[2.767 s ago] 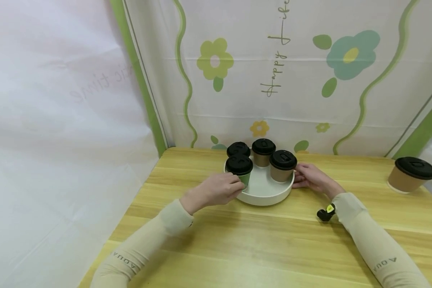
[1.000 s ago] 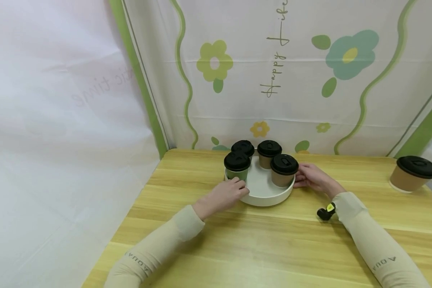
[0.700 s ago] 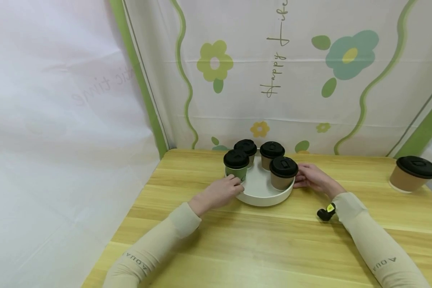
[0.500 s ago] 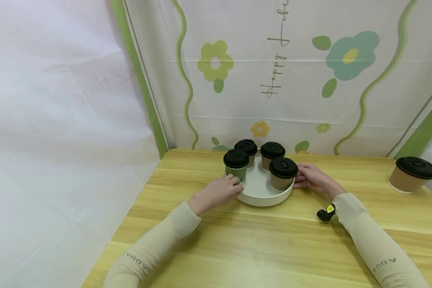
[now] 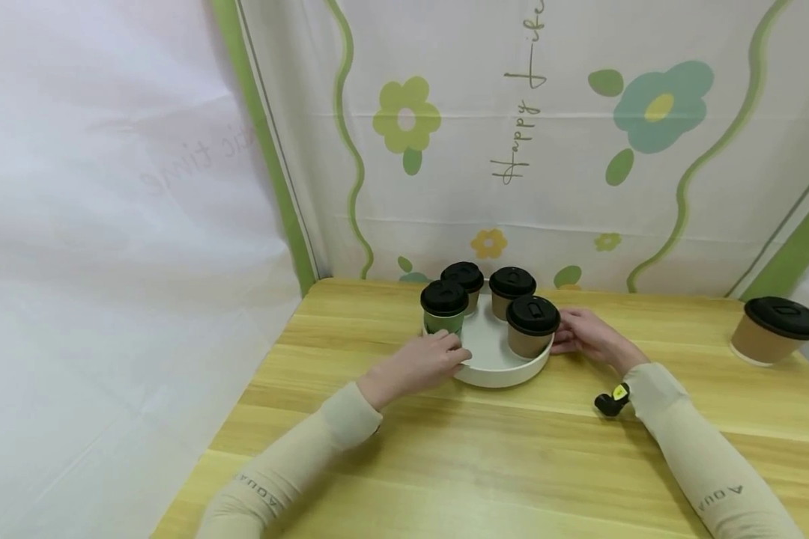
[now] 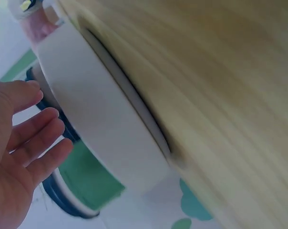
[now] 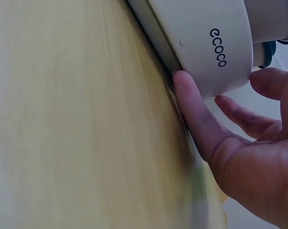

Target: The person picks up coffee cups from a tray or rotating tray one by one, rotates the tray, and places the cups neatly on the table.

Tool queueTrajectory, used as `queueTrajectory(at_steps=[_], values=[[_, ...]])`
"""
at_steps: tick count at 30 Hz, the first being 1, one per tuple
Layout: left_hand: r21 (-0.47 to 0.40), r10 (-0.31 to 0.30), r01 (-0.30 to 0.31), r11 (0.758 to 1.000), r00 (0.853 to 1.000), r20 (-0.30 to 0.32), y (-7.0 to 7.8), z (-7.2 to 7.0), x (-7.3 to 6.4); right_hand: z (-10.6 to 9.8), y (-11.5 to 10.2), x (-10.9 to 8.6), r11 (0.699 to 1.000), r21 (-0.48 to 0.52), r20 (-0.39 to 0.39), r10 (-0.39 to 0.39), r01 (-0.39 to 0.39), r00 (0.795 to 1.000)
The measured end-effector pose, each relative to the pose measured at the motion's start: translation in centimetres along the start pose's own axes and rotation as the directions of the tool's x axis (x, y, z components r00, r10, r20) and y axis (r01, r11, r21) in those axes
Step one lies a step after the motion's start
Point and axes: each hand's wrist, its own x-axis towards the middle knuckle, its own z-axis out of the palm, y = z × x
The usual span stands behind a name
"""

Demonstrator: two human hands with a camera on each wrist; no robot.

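Note:
A round white turntable tray (image 5: pixel 495 378) stands on the wooden table, with a narrower base under it and "ecoco" printed on its wall (image 7: pixel 218 47). Four lidded coffee cups stand upright in it: a green one (image 5: pixel 443 323) at the left and several brown ones, among them the front-right cup (image 5: pixel 529 340). All lids are black. My left hand (image 5: pixel 421 363) is at the tray's front-left, just below the green cup. Its loosely bent fingers hold nothing in the left wrist view. At the tray's right side, my right hand (image 5: pixel 589 337) touches the wall, thumb by the rim, one fingertip low at the base.
Another brown cup with a black lid (image 5: pixel 771 329) stands far right on the table (image 5: pixel 499 464). A white curtain with flower prints (image 5: pixel 458 150) hangs behind the table's back edge. A small black device with a yellow mark (image 5: pixel 612 400) is at the right wrist.
The cups in the tray have shifted clockwise: the green one back and left, the brown ones rightward and forward. My left hand has moved slightly right, off the green cup. My right hand stays put.

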Motion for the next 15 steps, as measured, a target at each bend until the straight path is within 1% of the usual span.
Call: queueTrajectory(at_steps=[3, 6, 8, 11, 15], values=[[0.019, 0.036, -0.036, 0.999, 0.999, -0.002, 0.7, 0.6, 0.6, -0.1, 0.1, -0.1, 1.0, -0.008, 0.006, -0.006, 0.006, 1.0], [0.05, 0.08, -0.08, 0.996, 0.997, -0.001, 1.2, 0.7, 0.9, -0.1, 0.2, -0.1, 1.0, -0.023, 0.012, -0.014, 0.014, 1.0], [0.069, 0.093, -0.093, 0.993, 0.996, 0.005, 1.3, 0.8, 1.1, -0.1, 0.2, -0.1, 1.0, -0.027, 0.012, -0.012, 0.012, 1.0], [0.07, 0.089, -0.089, 0.994, 0.996, 0.007, 1.3, 0.9, 1.2, -0.1, 0.2, -0.1, 1.0, -0.026, 0.01, -0.009, 0.009, 1.0], [0.049, 0.076, -0.075, 0.996, 0.997, -0.011, 1.0, 1.3, 1.2, 0.0, 0.0, -0.3, 1.0, -0.011, 0.005, -0.005, 0.005, 1.0]])
